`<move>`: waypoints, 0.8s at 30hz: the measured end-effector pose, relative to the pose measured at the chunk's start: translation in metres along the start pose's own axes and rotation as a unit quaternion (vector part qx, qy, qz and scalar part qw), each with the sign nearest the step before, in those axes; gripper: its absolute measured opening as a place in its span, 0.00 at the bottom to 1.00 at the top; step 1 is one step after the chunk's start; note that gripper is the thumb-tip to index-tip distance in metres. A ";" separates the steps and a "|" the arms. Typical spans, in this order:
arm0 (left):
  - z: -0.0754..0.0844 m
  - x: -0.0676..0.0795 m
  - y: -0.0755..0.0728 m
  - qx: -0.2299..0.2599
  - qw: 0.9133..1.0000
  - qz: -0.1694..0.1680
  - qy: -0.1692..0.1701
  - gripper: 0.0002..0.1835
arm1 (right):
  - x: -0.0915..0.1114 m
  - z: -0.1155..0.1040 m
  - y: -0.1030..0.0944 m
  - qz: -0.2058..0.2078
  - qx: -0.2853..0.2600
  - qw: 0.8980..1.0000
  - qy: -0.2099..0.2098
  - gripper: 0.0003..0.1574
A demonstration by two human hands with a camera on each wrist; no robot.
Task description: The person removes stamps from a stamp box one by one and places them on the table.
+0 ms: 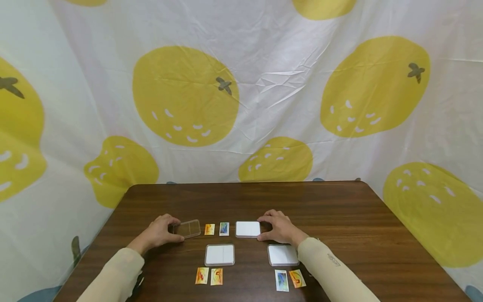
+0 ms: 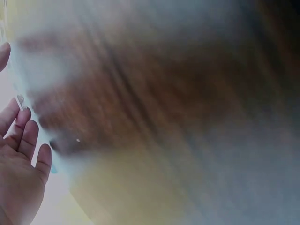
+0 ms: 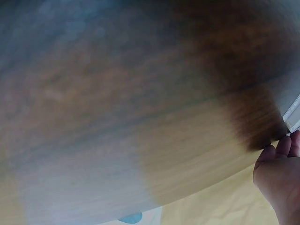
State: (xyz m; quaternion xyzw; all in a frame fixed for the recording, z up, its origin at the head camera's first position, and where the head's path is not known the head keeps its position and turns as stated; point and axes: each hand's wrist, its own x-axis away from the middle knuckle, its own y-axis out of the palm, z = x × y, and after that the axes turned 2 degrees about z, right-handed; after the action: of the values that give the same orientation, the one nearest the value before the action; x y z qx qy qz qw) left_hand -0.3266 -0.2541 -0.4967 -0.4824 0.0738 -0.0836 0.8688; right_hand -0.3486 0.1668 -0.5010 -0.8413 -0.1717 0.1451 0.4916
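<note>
At the left of the table, my left hand (image 1: 162, 230) holds a clear plastic lid (image 1: 190, 228) by its left side, thumb nearest me and fingers at the far edge. A glint of its edge shows by the fingertips in the left wrist view. My right hand (image 1: 281, 228) grips the right end of a clear flat case with a white insert (image 1: 247, 229), thumb and fingers at its corners. The right wrist view catches only a corner of that case (image 3: 294, 115). Between the hands lie a small orange stamp-like picture (image 1: 209, 229) and a blue one (image 1: 224, 229).
Two more white-backed cases lie nearer me, one in the middle (image 1: 220, 255) and one beside the right forearm (image 1: 283, 255). In front of them are two orange pictures (image 1: 201, 276) and a blue one (image 1: 281, 280) with an orange one (image 1: 297, 278). A lemon-print curtain (image 1: 264, 109) hangs behind the brown table (image 1: 320, 197).
</note>
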 end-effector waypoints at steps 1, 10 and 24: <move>0.000 0.000 0.000 0.002 1.000 0.002 0.001 0.34 | 0.000 0.000 0.000 0.000 0.001 1.000 -0.001 0.36; 0.008 -0.010 -0.001 -0.005 1.000 0.023 0.014 0.33 | 0.000 -0.001 0.000 -0.003 0.004 1.000 0.000 0.37; 0.039 -0.027 0.001 -0.009 0.998 0.026 0.054 0.31 | -0.001 -0.001 0.000 -0.002 0.004 1.000 0.001 0.37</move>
State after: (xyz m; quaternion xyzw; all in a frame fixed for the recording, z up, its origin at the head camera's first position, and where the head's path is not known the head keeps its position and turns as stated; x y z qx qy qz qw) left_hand -0.3447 -0.2151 -0.4758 -0.4825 0.1337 -0.0862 0.8613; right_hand -0.3493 0.1660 -0.5003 -0.8390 -0.1722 0.1441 0.4956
